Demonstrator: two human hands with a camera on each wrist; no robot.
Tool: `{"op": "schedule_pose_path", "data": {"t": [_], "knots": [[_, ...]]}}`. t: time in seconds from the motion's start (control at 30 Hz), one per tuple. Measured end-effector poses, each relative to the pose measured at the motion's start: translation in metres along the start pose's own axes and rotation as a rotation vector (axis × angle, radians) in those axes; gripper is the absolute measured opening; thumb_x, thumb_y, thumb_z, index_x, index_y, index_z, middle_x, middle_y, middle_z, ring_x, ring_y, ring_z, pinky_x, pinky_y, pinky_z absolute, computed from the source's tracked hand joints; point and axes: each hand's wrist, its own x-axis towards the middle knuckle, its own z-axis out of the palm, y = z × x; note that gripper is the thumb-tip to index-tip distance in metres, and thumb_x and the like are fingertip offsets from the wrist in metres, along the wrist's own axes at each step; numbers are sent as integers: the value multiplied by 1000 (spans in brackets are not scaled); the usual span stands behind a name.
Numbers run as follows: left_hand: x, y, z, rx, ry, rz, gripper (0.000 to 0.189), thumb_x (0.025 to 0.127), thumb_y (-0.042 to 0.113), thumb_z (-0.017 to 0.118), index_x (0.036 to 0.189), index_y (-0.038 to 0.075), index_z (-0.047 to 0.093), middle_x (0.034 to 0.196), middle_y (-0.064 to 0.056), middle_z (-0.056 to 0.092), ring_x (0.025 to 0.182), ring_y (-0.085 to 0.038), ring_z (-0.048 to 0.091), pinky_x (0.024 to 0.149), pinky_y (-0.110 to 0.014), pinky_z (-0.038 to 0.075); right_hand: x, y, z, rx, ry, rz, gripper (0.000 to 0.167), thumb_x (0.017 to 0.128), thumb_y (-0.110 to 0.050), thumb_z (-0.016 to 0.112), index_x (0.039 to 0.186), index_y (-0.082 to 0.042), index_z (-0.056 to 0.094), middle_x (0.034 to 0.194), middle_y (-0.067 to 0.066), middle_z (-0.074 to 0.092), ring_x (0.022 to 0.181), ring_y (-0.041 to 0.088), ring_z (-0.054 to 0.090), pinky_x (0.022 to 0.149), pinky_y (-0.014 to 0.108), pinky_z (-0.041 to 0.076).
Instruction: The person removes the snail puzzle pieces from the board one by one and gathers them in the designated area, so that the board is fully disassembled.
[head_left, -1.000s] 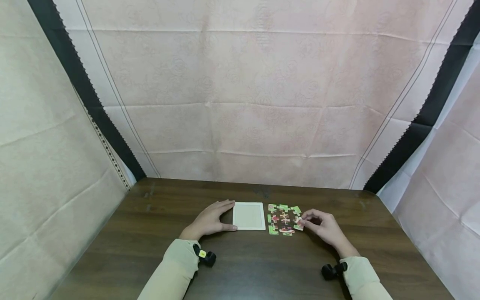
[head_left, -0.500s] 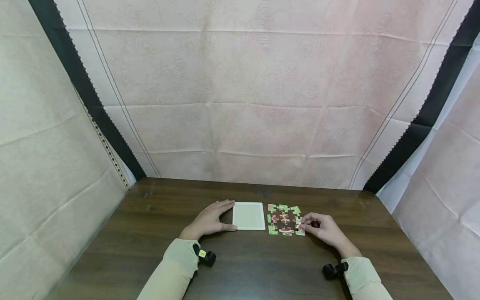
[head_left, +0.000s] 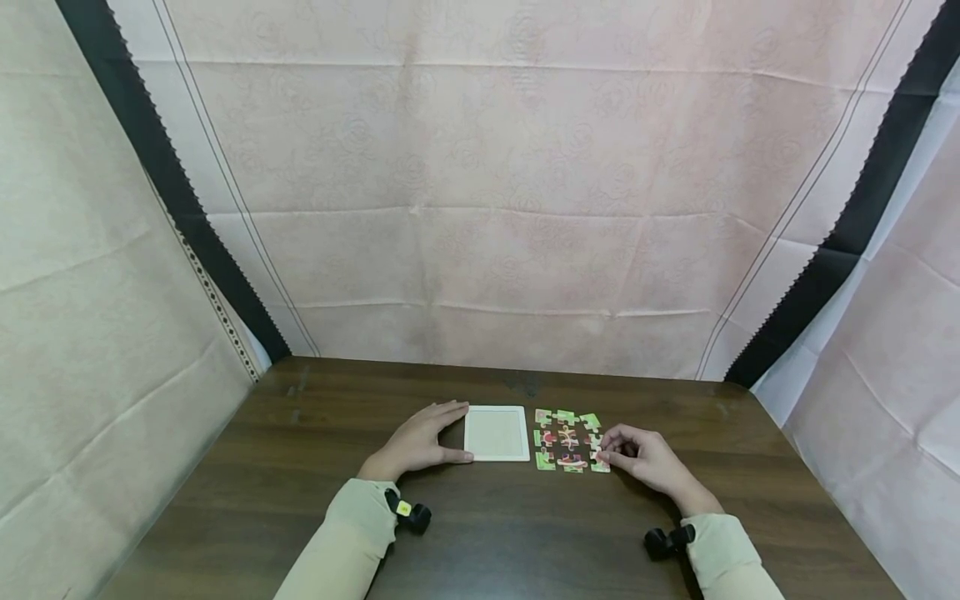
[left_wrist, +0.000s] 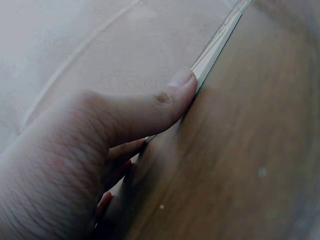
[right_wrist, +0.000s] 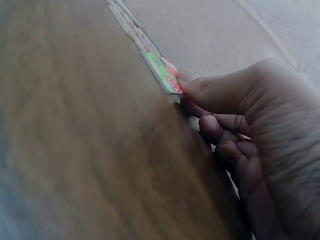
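My left hand spans the left side of a white tray-like frame, its straight fingers at the far corner and its thumb at the near one. In the left wrist view the thumb touches the frame's thin edge. My right hand pinches a green and red jigsaw piece at the near right corner of a group of puzzle pieces. Its thumb lies on that piece, and the other fingers curl underneath in the right wrist view. The pieces lie loosely in rows, with small gaps between them.
A dark wooden table carries everything. Pale cloth walls with black strips stand along its back and sides. The puzzle pieces lie just right of the frame.
My right hand has moved slightly toward me, bringing the corner piece down to the near right of the group. It then stays nearly still. The left hand and frame have not moved.
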Motion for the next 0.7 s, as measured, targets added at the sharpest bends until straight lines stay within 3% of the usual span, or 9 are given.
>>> {"op": "schedule_pose_path", "data": {"t": [0.27,0.7], "knots": [[2,0,-1,-9,-1,5,96,79,75,67,156,23,41,160,1,36,149,-27,29,120,-50,23,0,1,-2,-34,-18,-22,11,90,-21,78,97,-19,70,85,-8,66,67,11,58,56,26,48],[4,1,2,-6,-4,17,99,78,77,66,156,23,40,161,0,36,149,-29,29,120,-50,23,-5,2,-5,-13,-16,50,13,90,-28,78,97,-20,70,84,-6,66,66,13,57,57,27,48]]}}
